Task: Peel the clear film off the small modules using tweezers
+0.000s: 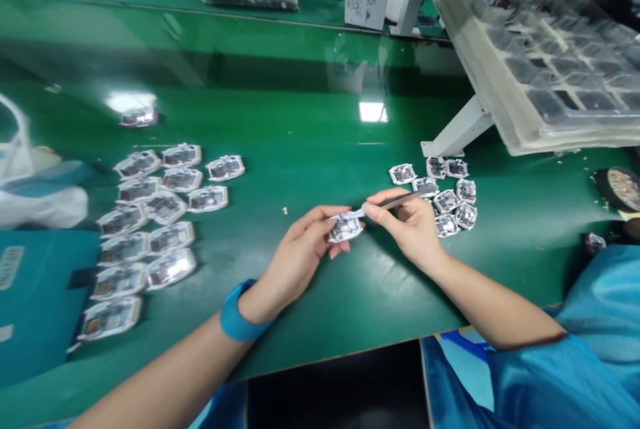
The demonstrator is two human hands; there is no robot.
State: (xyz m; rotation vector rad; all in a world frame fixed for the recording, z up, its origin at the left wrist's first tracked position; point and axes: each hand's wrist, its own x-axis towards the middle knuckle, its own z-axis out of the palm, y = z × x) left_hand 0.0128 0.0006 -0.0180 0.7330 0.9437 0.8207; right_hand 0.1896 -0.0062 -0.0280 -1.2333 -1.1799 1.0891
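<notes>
My left hand (pixel 310 242) is closed around the edge of a small white-framed electronic unit (pixel 346 229), its silvery inside facing up. A pair of metal tweezers (pixel 403 199) is pinched in my right hand (pixel 407 222), with the tips at the upper edge of the unit. Just beyond my right hand lies a cluster of similar units (pixel 447 201), some partly hidden by the hand and tweezers. A blue band (pixel 240 315) is on my left wrist. The tweezer tips are too small to show whether they grip a part.
Rows of similar units (pixel 167 239) lie at the left, near a teal case (pixel 45 289). A single unit (pixel 139 117) sits farther back. Clear trays (pixel 560 82) rest on a raised stand (pixel 463 125) at right. A round dish (pixel 623 187) and a person's blue sleeve (pixel 605 309) are at the right edge.
</notes>
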